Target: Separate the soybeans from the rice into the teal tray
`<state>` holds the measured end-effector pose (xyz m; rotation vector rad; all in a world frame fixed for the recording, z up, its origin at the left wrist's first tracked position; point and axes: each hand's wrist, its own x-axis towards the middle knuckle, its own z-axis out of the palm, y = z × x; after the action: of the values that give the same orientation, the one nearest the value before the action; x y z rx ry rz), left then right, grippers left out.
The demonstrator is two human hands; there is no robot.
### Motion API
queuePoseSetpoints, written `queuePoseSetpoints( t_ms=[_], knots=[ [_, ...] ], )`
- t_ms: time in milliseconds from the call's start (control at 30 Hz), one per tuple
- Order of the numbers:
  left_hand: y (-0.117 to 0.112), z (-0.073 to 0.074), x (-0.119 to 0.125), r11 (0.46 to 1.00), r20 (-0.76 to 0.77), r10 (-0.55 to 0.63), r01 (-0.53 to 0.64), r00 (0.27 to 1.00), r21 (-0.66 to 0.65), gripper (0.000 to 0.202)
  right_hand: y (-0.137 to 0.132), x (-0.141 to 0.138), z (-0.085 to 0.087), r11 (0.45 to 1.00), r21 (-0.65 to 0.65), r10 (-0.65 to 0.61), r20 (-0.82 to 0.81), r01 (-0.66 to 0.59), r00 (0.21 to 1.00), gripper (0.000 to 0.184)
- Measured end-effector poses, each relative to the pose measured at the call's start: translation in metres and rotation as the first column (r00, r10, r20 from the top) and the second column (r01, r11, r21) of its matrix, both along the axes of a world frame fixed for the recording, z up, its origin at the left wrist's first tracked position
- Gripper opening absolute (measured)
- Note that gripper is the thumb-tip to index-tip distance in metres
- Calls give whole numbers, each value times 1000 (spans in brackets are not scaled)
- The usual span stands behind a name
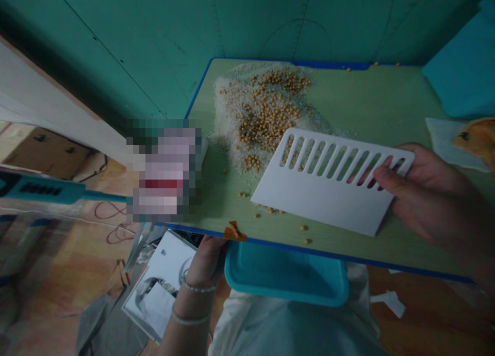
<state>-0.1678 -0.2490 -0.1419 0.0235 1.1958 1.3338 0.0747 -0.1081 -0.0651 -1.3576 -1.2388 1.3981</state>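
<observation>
My right hand [429, 196] grips the right end of a white plastic slotted scraper [320, 193], thumb on top and fingers showing through its slots. The scraper slants over the table, its left corner near a spread pile of soybeans [270, 116] mixed with fine white grains [224, 106]. A few loose soybeans [303, 227] lie near the front edge. Below that edge, my left hand [211, 255] is closed at the left side of a teal plastic tray [286, 273], which sits over my lap. The table hides its fingertips.
The light green table [371, 98] has a blue rim and stands against a green board [247, 20]. A blurred-out box-like object [166, 175] is at its left edge. On the right are a turquoise container [464, 67] and an orange plush-like item [479, 139].
</observation>
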Motion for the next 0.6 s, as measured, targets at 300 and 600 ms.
queuePoseSetpoints(
  t_ms=[300, 600],
  knots=[
    [1, -3, 1, 1000, -17, 30, -30, 999, 1, 33, -5, 4, 0, 998, -2, 56, 60, -56, 997, 36],
    [3, 2, 4, 999, -17, 41, -41, 999, 3, 29, -7, 7, -2, 997, 1, 79, 135, -80, 988, 37]
  ],
)
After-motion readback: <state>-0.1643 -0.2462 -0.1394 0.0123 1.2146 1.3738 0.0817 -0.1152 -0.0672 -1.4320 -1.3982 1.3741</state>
